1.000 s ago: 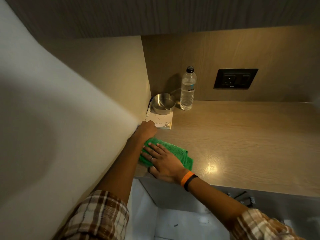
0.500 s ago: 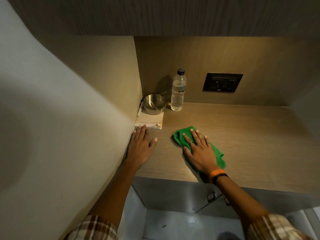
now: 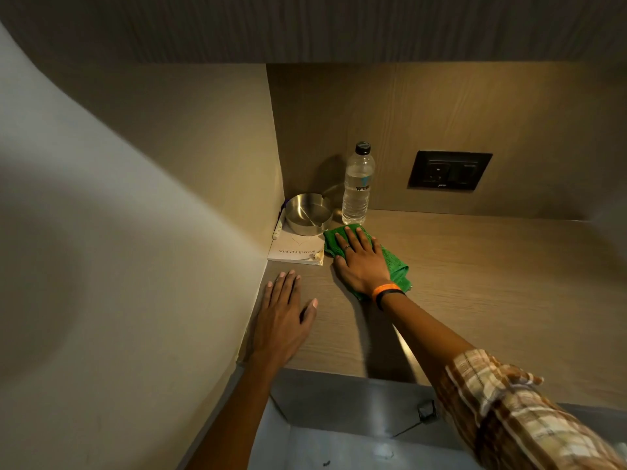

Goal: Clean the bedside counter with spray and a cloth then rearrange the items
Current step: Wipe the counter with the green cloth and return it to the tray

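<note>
two flat open hands: right hand (image 3: 360,262) presses one cloth (image 3: 395,266), left hand (image 3: 283,320) on counter (image 3: 492,283).

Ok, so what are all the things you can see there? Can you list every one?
water bottle: one, clear with a black cap, standing at the back of the counter.
metal dish: one, silver, in the back left corner, on the booklet.
booklet: one, white, by the left wall.
pen: one, white, along the left wall beside the booklet.
cloth: one, green, flat on the counter under the right hand.
socket panel: one, black, on the back wall.
counter: one, light wood.
left hand: flat on the counter, empty.
right hand: pressing on the cloth, orange and black bands at the wrist.
</note>
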Motion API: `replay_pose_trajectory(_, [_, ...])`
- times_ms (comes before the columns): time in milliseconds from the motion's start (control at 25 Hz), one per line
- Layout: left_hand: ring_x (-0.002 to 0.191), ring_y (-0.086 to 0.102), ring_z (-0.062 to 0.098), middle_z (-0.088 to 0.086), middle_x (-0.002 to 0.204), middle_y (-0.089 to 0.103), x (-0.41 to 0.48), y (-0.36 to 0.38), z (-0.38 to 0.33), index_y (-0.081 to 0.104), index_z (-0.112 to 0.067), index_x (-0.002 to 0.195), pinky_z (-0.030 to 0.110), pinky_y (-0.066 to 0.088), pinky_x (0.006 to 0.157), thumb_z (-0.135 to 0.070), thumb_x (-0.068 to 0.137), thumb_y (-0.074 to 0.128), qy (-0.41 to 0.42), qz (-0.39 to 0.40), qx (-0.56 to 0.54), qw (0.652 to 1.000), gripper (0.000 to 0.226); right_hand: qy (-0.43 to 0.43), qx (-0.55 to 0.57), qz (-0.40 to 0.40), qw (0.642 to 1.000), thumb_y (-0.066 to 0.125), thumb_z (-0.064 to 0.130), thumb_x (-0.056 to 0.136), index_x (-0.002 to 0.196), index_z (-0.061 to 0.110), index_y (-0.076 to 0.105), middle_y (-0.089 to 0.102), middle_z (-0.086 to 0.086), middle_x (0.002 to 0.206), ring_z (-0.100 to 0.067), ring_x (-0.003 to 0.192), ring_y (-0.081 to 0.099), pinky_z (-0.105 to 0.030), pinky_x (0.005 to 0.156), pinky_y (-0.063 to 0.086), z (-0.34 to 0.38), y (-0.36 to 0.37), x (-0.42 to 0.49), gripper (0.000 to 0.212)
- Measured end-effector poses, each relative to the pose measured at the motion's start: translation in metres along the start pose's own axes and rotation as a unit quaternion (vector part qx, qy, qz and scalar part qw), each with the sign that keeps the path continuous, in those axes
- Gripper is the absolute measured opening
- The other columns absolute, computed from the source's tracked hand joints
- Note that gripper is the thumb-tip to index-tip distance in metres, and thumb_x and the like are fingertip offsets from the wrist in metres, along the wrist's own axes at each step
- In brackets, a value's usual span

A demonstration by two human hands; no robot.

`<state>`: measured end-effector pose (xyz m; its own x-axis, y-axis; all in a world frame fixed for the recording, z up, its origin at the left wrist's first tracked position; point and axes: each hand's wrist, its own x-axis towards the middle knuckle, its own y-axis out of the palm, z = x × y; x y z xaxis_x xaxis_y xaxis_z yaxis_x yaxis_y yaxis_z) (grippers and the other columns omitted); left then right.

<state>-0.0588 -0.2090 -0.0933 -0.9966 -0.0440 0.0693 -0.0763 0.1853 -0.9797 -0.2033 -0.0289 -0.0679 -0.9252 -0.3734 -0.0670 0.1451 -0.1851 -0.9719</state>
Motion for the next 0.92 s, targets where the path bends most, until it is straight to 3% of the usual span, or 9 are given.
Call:
replay_pose_trajectory(240, [0.155, 0.008, 0.017, 0.002, 0.168, 0.015, 0.001, -0.002, 0.002, 0.016, -0.016, 0.159, 0.037, 0.004, 0.127, -0.054, 0.103, 0.025, 0.005, -0.011, -0.019, 1.0, 0.068, -0.005, 0.015, -0.007, 1.0, 0.029, 0.045, 0.103, 0.162, 0.027, 0.017, 0.008, -0.002, 0.172, -0.024, 0.16, 0.001, -0.052, 0.129, 0.003, 0.0, -0.001, -0.003, 0.062])
replay_pose_trajectory(480, [0.155, 0.009, 0.019, 0.004, 0.167, 0.015, -0.004, -0.006, -0.002, 0.015, -0.016, 0.159, 0.035, 0.001, 0.125, -0.054, 0.103, 0.025, 0.013, -0.02, -0.03, 0.999, 0.068, -0.061, -0.002, -0.013, 0.998, 0.024, 0.05, 0.101, 0.161, 0.034, 0.013, 0.006, 0.004, 0.172, -0.016, 0.159, -0.002, -0.046, 0.13, -0.002, -0.029, 0.003, -0.093, 0.063])
replay_pose_trajectory(680, [0.154, 0.01, 0.016, 0.002, 0.167, 0.016, -0.016, -0.007, -0.042, 0.018, -0.023, 0.158, 0.038, 0.017, 0.125, -0.051, 0.104, 0.028, 0.085, -0.009, -0.121, 0.989, 0.062, -0.153, -0.042, 0.006, 0.987, 0.023, 0.052, 0.101, 0.161, 0.039, 0.01, 0.002, 0.01, 0.171, -0.012, 0.159, -0.007, -0.044, 0.13, -0.002, -0.044, 0.011, -0.181, 0.063])
replay_pose_trajectory(760, [0.152, 0.018, 0.016, 0.0, 0.166, 0.022, -0.025, -0.007, -0.072, 0.025, -0.032, 0.156, 0.038, 0.022, 0.121, -0.047, 0.103, 0.028, 0.129, 0.013, -0.158, 0.979, 0.055, -0.191, -0.045, 0.024, 0.98, 0.028, 0.051, 0.103, 0.161, 0.039, 0.013, 0.0, 0.011, 0.171, -0.01, 0.158, -0.01, -0.04, 0.128, -0.009, -0.054, 0.011, -0.207, 0.061])
replay_pose_trajectory(840, [0.143, 0.036, 0.018, -0.002, 0.156, 0.04, -0.026, -0.009, -0.095, 0.04, -0.034, 0.15, 0.038, 0.028, 0.116, -0.045, 0.103, 0.032, 0.145, 0.025, -0.151, 0.977, 0.048, -0.202, -0.023, 0.036, 0.979, 0.031, 0.054, 0.102, 0.16, 0.04, 0.018, 0.003, 0.012, 0.171, -0.008, 0.158, -0.009, -0.04, 0.128, -0.012, -0.062, 0.005, -0.221, 0.061])
replay_pose_trajectory(920, [0.131, 0.046, 0.018, -0.003, 0.143, 0.052, -0.023, -0.016, -0.11, 0.049, -0.029, 0.144, 0.038, 0.033, 0.108, -0.046, 0.102, 0.039, 0.121, 0.041, -0.159, 0.979, 0.046, -0.139, 0.066, 0.013, 0.988, 0.035, 0.062, 0.099, 0.153, 0.043, 0.036, 0.02, 0.012, 0.169, -0.008, 0.158, 0.007, -0.045, 0.13, -0.001, -0.066, 0.0, -0.233, 0.058])
